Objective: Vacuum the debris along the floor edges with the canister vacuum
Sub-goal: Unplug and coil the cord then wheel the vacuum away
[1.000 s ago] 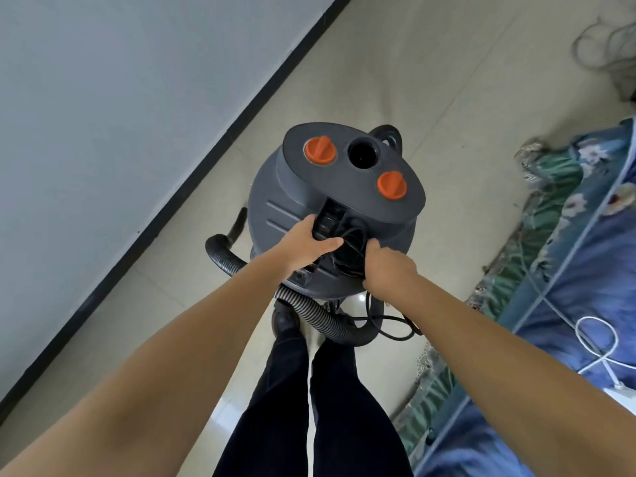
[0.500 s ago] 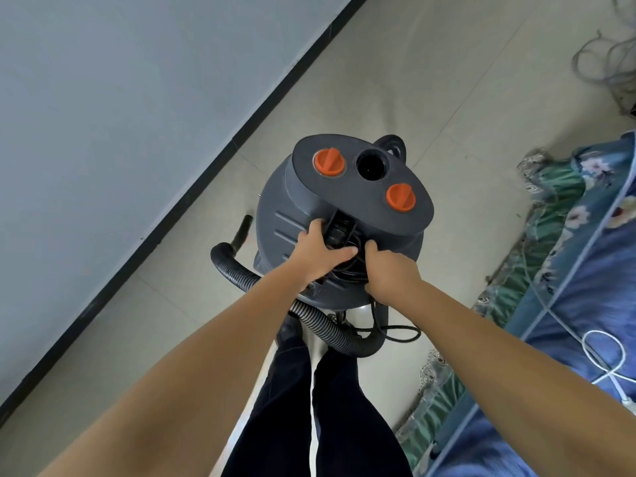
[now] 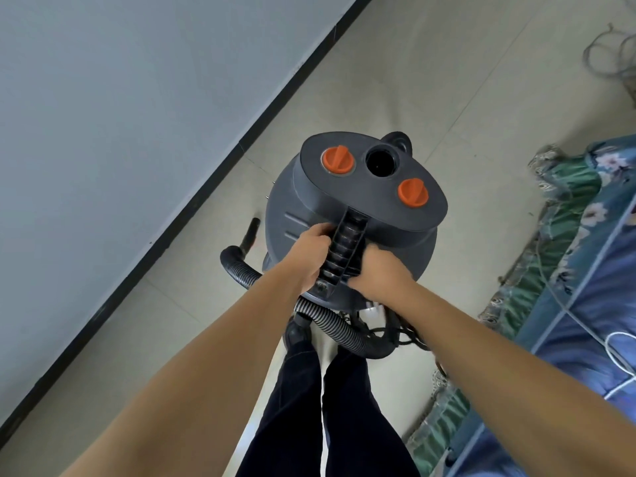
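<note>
head view | I am seeing the left hand (image 3: 311,256) and right hand (image 3: 377,273) both gripping the ribbed handle (image 3: 346,247) of the canister vacuum (image 3: 361,208), probably for carrying it | it is standing near the baseboard (image 3: 192,215), hose (image 3: 330,318) trailing beside my legs.

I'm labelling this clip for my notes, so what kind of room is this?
Probably a bedroom in a home: a blue floral quilt with a green frilled edge lies at the right, beige floor tiles meet a plain pale wall with a black baseboard, and a white charging cable rests on the bedding.
</note>
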Available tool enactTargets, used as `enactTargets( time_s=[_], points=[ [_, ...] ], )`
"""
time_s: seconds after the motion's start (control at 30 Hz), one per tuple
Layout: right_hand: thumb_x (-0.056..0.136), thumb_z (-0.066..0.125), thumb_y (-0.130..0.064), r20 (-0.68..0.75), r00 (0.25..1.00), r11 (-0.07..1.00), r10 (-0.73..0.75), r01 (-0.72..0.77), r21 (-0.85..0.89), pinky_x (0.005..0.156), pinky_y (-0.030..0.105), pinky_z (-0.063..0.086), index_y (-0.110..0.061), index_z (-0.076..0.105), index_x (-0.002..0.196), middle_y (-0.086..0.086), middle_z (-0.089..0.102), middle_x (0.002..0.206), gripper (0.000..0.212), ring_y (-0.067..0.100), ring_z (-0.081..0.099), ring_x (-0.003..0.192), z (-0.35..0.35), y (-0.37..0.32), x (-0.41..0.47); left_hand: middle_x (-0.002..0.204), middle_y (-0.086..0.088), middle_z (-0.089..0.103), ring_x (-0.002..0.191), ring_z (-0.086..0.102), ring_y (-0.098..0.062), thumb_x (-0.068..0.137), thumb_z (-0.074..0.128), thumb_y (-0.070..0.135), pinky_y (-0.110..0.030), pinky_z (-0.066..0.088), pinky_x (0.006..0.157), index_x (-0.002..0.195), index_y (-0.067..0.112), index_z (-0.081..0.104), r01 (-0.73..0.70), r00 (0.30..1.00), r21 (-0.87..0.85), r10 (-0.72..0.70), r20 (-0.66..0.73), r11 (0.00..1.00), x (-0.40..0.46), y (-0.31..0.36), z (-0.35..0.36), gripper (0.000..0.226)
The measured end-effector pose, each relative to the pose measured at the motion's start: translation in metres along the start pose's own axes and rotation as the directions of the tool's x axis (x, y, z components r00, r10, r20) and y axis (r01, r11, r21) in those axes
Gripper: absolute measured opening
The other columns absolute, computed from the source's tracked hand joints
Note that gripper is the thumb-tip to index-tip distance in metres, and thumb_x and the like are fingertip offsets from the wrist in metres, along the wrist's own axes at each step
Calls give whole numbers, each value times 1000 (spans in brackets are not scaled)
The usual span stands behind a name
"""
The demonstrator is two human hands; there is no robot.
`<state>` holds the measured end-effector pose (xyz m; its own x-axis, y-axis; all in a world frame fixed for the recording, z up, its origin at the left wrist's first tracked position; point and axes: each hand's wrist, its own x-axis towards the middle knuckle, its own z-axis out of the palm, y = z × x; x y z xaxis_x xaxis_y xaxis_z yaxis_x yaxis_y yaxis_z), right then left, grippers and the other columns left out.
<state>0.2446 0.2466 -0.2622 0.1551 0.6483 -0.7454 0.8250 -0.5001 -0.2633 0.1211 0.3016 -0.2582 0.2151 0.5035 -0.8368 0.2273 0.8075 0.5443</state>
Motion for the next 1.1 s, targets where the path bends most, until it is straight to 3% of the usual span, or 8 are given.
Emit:
enactTargets(
  time_s=[0.13, 0.3, 0.43, 0.53, 0.6, 0.87, 1.0, 1.1],
  points=[
    [84, 68, -31, 31, 989, 990, -141, 140, 27, 77, 41, 53, -5, 45, 129, 13, 65, 112, 56, 31, 64, 97, -2, -16, 8, 143, -8, 38, 123, 46, -28, 96, 31, 6, -44, 42, 103, 139, 20, 42, -140, 958, 212, 186, -220, 967, 0, -10, 5, 46],
    [84, 70, -37, -64, 986, 981, -155, 145, -132, 80, 42, 51, -13, 35, 131, 11, 57, 119, 64, 32, 58, 107, -10, -3, -2, 124, -8, 60, 97, 56, -18, 91, 54, 11, -27, 43, 83, 131, 11, 49, -133, 949, 407, 234, -209, 904, 14, -5, -16, 41],
    [89, 62, -48, -225, 968, 970, -108, 54, -237, 84, 42, 47, -15, 41, 131, 7, 51, 121, 58, 29, 49, 115, -19, 25, -19, 121, -11, 55, 110, 51, -27, 88, 61, 24, -32, 41, 81, 127, 16, 51, -173, 944, 809, 328, -27, 562, 27, 6, -28, 42],
    [93, 56, -47, -121, 992, 994, -31, 18, -107, 76, 37, 49, -11, 54, 113, 8, 63, 106, 41, 29, 60, 100, -25, 39, -17, 123, -11, 44, 118, 39, -33, 86, 61, 29, -42, 38, 90, 126, 19, 48, -211, 898, 933, 435, 68, 290, 34, 5, -28, 44],
    [95, 56, -40, -109, 991, 995, -77, 70, -64, 71, 33, 46, -12, 58, 111, 8, 67, 105, 33, 28, 61, 96, -30, 38, -7, 125, -9, 41, 120, 35, -33, 86, 60, 30, -45, 33, 96, 129, 23, 48, -215, 876, 949, 475, 84, 229, 37, 4, -26, 45],
    [94, 60, -39, -108, 983, 988, -146, 150, 29, 73, 33, 45, -12, 56, 122, 6, 67, 112, 39, 25, 61, 100, -34, 22, 11, 122, -10, 45, 118, 38, -32, 86, 62, 17, -49, 37, 94, 121, 13, 54, -115, 872, 939, 486, -62, 325, 39, 12, -18, 36],
    [91, 58, -50, -222, 970, 986, -94, 59, -159, 61, 32, 41, -15, 50, 117, 1, 59, 92, 44, 25, 61, 91, -30, 18, 2, 94, -10, 56, 88, 54, -30, 80, 58, 5, -43, 49, 73, 95, 9, 51, -215, 839, 791, 523, -151, 573, 34, 15, -24, 17],
    [94, 54, -46, -251, 963, 974, -95, 38, -224, 64, 32, 40, -18, 46, 120, 4, 58, 103, 39, 27, 60, 96, -28, 28, -10, 75, -2, 56, 61, 57, -16, 79, 56, 0, -28, 45, 51, 91, 14, 47, -183, 853, 555, 412, -321, 811, 32, 19, -38, 21]
  ],
)
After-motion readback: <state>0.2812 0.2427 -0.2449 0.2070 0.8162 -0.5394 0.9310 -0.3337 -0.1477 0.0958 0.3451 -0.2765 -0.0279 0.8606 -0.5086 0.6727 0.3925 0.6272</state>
